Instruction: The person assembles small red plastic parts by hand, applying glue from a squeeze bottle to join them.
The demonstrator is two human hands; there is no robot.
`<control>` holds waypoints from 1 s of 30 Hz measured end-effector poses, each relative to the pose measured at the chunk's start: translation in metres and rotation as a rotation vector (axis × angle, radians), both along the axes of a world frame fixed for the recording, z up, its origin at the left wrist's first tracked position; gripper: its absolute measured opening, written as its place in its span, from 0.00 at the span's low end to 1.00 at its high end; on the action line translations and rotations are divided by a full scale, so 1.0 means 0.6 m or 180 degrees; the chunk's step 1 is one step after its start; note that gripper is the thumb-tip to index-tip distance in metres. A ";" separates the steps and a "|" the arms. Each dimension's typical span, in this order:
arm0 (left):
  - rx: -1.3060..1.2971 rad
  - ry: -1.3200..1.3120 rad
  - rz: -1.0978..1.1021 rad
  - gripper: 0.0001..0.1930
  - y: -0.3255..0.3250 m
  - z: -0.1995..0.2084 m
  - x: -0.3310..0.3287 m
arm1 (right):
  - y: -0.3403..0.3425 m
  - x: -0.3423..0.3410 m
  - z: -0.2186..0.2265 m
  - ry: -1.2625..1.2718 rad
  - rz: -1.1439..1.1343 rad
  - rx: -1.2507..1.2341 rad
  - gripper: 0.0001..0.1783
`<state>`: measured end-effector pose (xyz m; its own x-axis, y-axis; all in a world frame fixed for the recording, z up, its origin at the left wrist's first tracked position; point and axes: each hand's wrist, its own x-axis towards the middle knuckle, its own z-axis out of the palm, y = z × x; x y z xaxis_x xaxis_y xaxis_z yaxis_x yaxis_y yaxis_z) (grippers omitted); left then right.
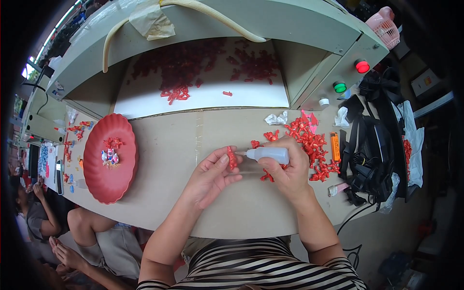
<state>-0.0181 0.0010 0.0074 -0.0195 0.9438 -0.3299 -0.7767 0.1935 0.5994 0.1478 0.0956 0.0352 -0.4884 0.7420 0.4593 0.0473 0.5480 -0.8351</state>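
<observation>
My left hand (pixel 211 175) pinches a small red plastic figure part (pixel 232 158) between thumb and fingers over the middle of the table. In my right hand (pixel 293 169) is a translucent white squeeze bottle (pixel 270 154), lying on its side with its thin nozzle pointing left. The nozzle's tip reaches the red part or stops just short of it; I cannot tell which. A pile of glossy red figure pieces (pixel 314 147) lies beyond and to the right of my right hand, and some pieces are partly hidden behind it.
A red scalloped dish (pixel 89 166) on the left holds several small figures. The grey cabinet (pixel 319 72) at the back contains many red parts on a white sheet (pixel 203 104). Black straps (pixel 369 145) and an orange box (pixel 335 146) lie right. Other people sit at left.
</observation>
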 end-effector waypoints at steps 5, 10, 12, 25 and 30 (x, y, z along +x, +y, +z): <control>-0.0001 -0.0005 -0.0014 0.17 0.000 0.000 -0.001 | -0.001 0.000 0.000 0.0045 0.0032 -0.0084 0.16; 0.0025 -0.0052 -0.0038 0.17 0.000 0.000 -0.001 | -0.001 0.001 -0.001 0.0057 0.0020 -0.0053 0.16; 0.0020 -0.0044 -0.0040 0.17 0.000 0.002 -0.001 | -0.001 0.000 0.000 -0.0006 0.0008 -0.0029 0.17; 0.0040 -0.0033 -0.0043 0.17 0.000 0.002 0.000 | -0.002 -0.002 0.002 0.0056 0.0007 -0.0063 0.17; 0.0011 -0.0014 -0.0028 0.17 0.000 0.001 -0.001 | -0.003 -0.002 0.003 0.0044 0.0009 -0.0066 0.17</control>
<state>-0.0188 0.0012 0.0080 -0.0097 0.9451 -0.3267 -0.7776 0.1983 0.5967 0.1468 0.0940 0.0370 -0.4842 0.7501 0.4504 0.0343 0.5307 -0.8469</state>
